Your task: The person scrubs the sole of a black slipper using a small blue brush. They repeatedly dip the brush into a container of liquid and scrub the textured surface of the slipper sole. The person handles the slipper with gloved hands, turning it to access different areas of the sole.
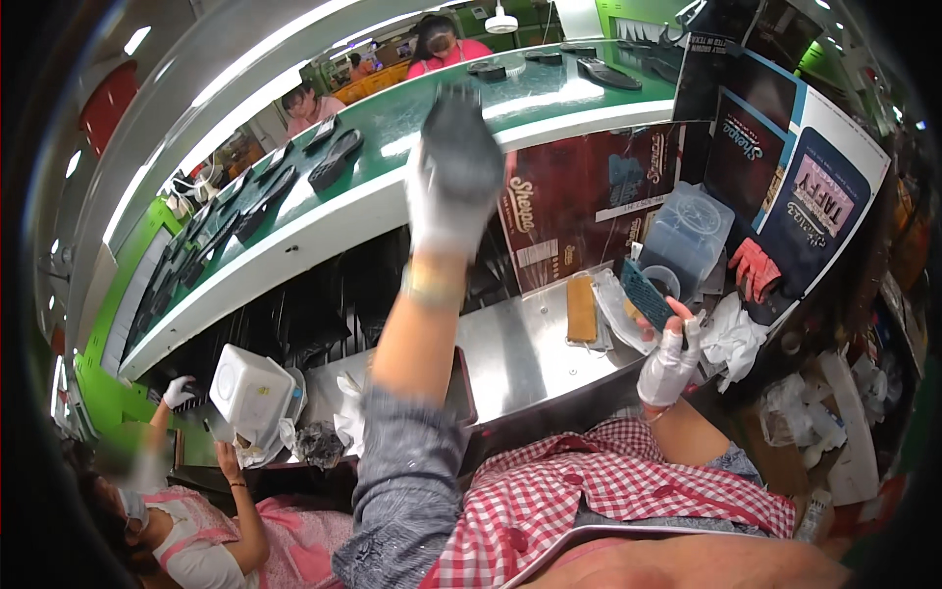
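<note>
Head view, gloved left hand (446, 187) at upper centre, fingers clamped on a dark matte shoe sole (459, 142) above the green conveyor (392, 128), white-gloved right hand (670, 361) at right, fingers pinching a teal textured pad (648, 294) over the shiny steel table (520, 353).

I see my left hand (449, 201) raised over the far conveyor (392, 137), holding a sole (461, 147). My right hand (670, 358) is near, at the bench's (520, 353) right end, holding a brush (648, 294) — a tub (687, 231) behind it, a block (581, 308) just left. More soles (334, 157) lie far left on the conveyor.
</note>
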